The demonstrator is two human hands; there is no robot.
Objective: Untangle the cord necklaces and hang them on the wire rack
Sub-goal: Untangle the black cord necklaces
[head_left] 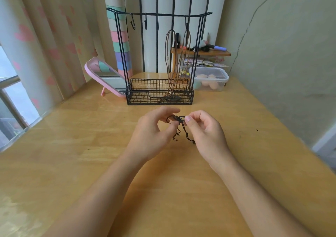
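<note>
Knot work in hand: a tangle of thin black cord necklace [177, 121] is held above the pale wooden table [72, 136], just in front of the black wire rack [160, 84]. Left hand [152, 129] pinches the cord's outer loop between thumb and curled fingers. The right hand [203, 127] pinches the knot between thumb and forefinger. Beaded loose ends dangle between the palms. Two brown cord necklaces [171, 58] hang from the rack's right-side hooks, and the left hooks [133, 23] are free. Recommendation: keep tension low and widen the loop before drawing any end through. Pulling both sides apart would likely tighten the knot.
</note>
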